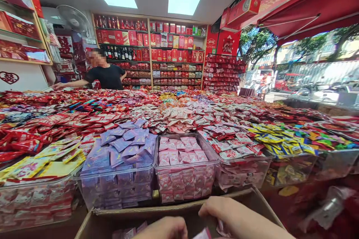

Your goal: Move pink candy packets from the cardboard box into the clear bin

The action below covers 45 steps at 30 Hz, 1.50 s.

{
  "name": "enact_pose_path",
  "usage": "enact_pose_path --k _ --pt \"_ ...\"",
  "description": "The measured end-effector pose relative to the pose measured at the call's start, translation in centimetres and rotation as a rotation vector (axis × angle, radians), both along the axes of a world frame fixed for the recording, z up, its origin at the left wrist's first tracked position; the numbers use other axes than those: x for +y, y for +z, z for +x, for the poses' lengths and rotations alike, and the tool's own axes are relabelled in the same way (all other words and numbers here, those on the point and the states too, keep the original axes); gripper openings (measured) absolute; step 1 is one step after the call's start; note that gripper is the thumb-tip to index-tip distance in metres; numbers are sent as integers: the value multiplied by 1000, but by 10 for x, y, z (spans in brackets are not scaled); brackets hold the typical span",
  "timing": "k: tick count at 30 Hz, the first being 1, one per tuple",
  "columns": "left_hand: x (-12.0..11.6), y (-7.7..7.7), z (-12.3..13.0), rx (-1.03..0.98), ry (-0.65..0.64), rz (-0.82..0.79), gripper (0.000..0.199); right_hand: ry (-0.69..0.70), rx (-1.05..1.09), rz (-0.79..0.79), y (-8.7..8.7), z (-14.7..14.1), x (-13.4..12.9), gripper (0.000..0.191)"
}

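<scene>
Both my hands are low in the head view, inside an open cardboard box (157, 209). My right hand (224, 211) is bent downward with its fingers curled, and a small pink packet (220, 228) shows at its fingertips. My left hand (169, 227) is closed at the bottom edge, its fingers mostly hidden. Between the hands another pink packet (203, 234) pokes up. More pink packets (130, 232) lie inside the box at the left. Just beyond the box stands a clear plastic bin (186, 165) filled with stacked pink packets.
Beside that bin are one with purple packets (123, 143) and one with red and white packets (232, 149). Yellow packets (53, 160) sit left, blue-yellow ones (280, 140) right. Heaps of sweets spread behind. A person in black (108, 76) stands before stocked shelves (176, 54).
</scene>
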<state>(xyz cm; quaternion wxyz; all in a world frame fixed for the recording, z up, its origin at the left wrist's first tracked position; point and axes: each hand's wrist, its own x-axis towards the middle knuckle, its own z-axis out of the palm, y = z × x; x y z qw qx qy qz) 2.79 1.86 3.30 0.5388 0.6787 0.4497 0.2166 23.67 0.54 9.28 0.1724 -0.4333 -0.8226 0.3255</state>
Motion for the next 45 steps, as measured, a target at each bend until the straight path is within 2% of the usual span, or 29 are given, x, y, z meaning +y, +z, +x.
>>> enact_pose_path --k 2,5,8,10,13,15,17,19,21,23,24,25,27,29,32,34,35,37,40,42,43,45 --pt "3 7 5 -91 -32 -34 18 -105 143 -94 -28 1 -1 44" --pt "1 17 13 -254 -20 -72 23 -218 522 -324 -53 -3 5 35" --pt "-4 19 18 -311 -1 -122 24 -280 818 -529 -56 -5 10 36" --pt "-7 14 18 -386 -23 -207 21 -340 914 -530 -53 -4 10 37" --pt "-8 9 18 -455 3 -205 23 -355 966 -358 -50 -1 4 23" --pt "-10 11 19 -453 130 -167 22 -304 945 -141 -51 1 -2 15" --pt "-12 18 22 -479 284 -238 22 -212 855 116 -53 1 -8 8" --pt "-14 26 25 -550 383 -340 25 -105 691 366 -54 -1 -13 15" --pt "-16 30 28 -600 391 -356 29 -35 554 586 -54 -3 -16 26" --pt "-16 30 29 -615 359 -283 32 -8 480 691 -52 -6 -17 31" --pt "-16 28 29 -618 351 -243 34 -5 468 683 -51 -7 -17 31" --pt "-14 27 28 -620 354 -211 35 -13 468 638 -50 -8 -18 31" --pt "-12 23 27 -608 387 -164 32 -58 508 450 -52 -11 -17 27" --pt "-10 19 26 -574 412 -144 32 -144 659 172 -60 -16 -17 22" --pt "-12 15 26 -566 408 -135 32 -244 959 -250 -74 -25 -17 30" --pt "-14 16 28 -579 401 -131 33 -280 1037 -362 -75 -26 -17 31" --pt "-16 17 29 -577 398 -133 34 -300 1014 -338 -71 -23 -16 28" --pt "-19 20 30 -557 390 -158 36 -356 913 -159 -49 -12 -10 19" --pt "-22 22 32 -521 347 -171 38 -408 726 303 8 10 20 18" --pt "-22 20 32 -502 304 -170 40 -394 493 567 45 18 52 19" --pt "-22 17 33 -498 283 -170 41 -375 316 611 60 18 69 20" --pt "-22 10 33 -492 252 -176 42 -308 -43 587 77 10 100 23"
